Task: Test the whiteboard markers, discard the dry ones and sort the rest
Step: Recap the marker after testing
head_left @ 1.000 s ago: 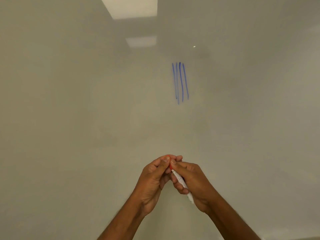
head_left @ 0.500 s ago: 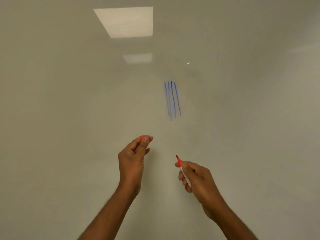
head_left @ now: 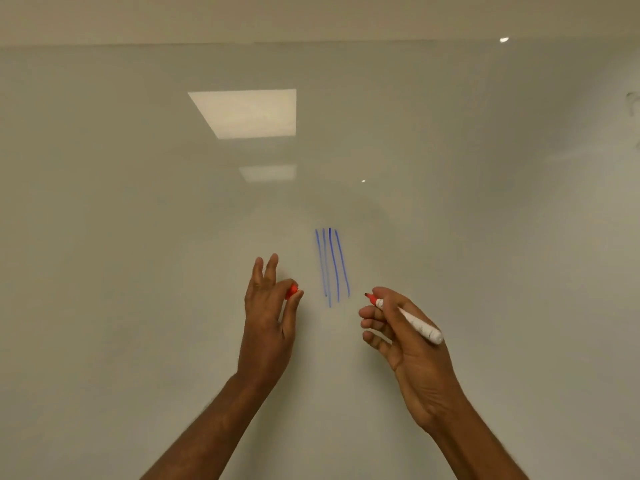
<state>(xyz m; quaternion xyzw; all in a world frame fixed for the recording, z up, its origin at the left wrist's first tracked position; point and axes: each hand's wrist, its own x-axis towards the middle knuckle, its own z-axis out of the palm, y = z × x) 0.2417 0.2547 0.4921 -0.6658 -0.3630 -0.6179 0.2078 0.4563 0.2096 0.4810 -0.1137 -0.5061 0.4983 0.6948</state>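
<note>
Right hand (head_left: pixel 405 327) grips the uncapped red whiteboard marker (head_left: pixel 408 320), tip just right of the blue strokes (head_left: pixel 331 266); left hand (head_left: pixel 268 306) pinches its red cap (head_left: pixel 292 291) left of them.

A glossy whiteboard (head_left: pixel 138 306) fills nearly the whole view, and its upper edge runs across near the top. Four thin blue lines (head_left: pixel 332 268) are drawn on it near the middle, nearly upright and close beside each other. Two pale rectangular light reflections (head_left: pixel 247 112) show above them, to the left. Faint dark marks (head_left: pixel 633 102) sit at the far right edge.
</note>
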